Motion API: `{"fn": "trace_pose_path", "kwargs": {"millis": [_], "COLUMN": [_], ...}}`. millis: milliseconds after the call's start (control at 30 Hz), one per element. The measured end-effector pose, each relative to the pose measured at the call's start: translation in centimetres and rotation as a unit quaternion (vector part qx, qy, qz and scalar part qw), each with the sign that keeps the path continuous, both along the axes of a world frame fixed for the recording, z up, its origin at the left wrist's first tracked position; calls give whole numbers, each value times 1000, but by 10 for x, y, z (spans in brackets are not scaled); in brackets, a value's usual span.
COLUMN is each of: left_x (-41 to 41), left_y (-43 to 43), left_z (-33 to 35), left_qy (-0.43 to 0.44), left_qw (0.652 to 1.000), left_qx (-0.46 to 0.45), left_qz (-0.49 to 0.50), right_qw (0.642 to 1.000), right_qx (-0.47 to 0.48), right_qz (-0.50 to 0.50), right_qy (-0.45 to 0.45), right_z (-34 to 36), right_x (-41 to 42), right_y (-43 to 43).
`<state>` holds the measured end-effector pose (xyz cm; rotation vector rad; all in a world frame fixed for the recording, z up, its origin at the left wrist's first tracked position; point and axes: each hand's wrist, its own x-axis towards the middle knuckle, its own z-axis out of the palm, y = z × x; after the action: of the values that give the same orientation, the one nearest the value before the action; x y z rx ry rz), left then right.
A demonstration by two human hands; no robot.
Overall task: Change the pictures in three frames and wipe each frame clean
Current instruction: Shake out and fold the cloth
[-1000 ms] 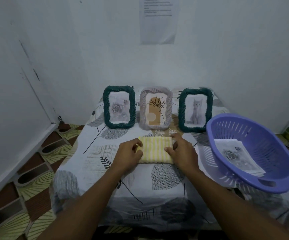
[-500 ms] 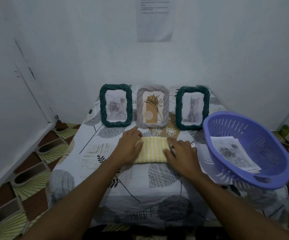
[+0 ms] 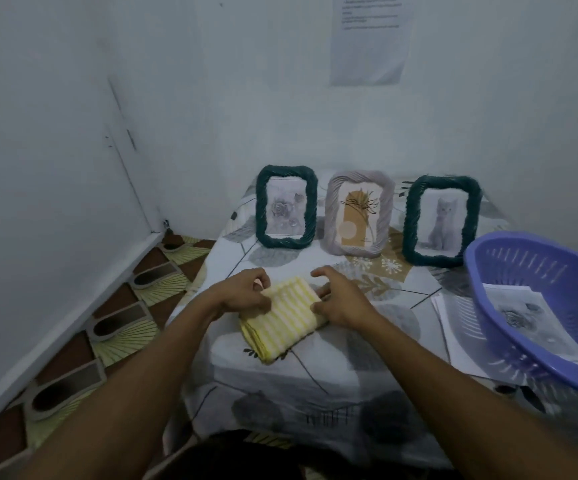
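Note:
Three frames stand upright at the back of the table: a green frame with a rose picture (image 3: 286, 206), a grey frame with a plant drawing (image 3: 359, 217), and a green frame with a cat picture (image 3: 441, 225). A folded yellow striped cloth (image 3: 282, 320) lies in front of them, turned at an angle. My left hand (image 3: 246, 294) pinches the cloth's far left corner. My right hand (image 3: 341, 299) rests on its right edge with fingers curled around it.
A purple plastic basket (image 3: 488, 271) at the right holds loose printed pictures (image 3: 519, 320); more sheets (image 3: 460, 341) lie under it. The table has a patterned cloth (image 3: 298, 393). White walls close in at left and back; patterned floor at left.
The cloth has turned from square-on to slanted, its near end swung leftward. Both hands shifted from pressing its sides to gripping its far end. The view panned left.

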<state>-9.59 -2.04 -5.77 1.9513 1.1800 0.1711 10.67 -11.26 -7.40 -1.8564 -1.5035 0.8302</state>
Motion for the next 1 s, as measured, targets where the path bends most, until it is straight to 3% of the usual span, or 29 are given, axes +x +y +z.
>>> {"fn": "trace_pose_path", "kwargs": {"millis": [100,200,367,500,633,733,867,1000], "left_x": [-33,-53,-56,-50,-49,-53,-54,-52], "left_y": [1,2,1,0,0,5,-2,-8], "left_z": [-5,-16,-29,-40,-42,-43,-57,-48], "left_qy": [-38,2,-20,-51,-118,-72,75,126], "left_qw": [997,988,963,961,939,940,932,926], "left_qx": [39,123,246,265,294,304,348,349], "left_qz": [57,97,109,64,137,139,70,60], "right_qw": [998,992,983,980,985,985,958,962], "right_qx": [59,108,148,146,155,147,142,123], "right_qz": [-10,-33,-96,-122,-71,-53,-14,8], "right_qy": [24,47,-44,-55,-34,-69,-250,-245], "right_z": [4,6,-21,-29,-26,-25,-43,-39], "right_x": [-33,-58,-79,-81,-85,-88,-93,-90], "right_y": [32,58,47,28,35,39,24,23]}}
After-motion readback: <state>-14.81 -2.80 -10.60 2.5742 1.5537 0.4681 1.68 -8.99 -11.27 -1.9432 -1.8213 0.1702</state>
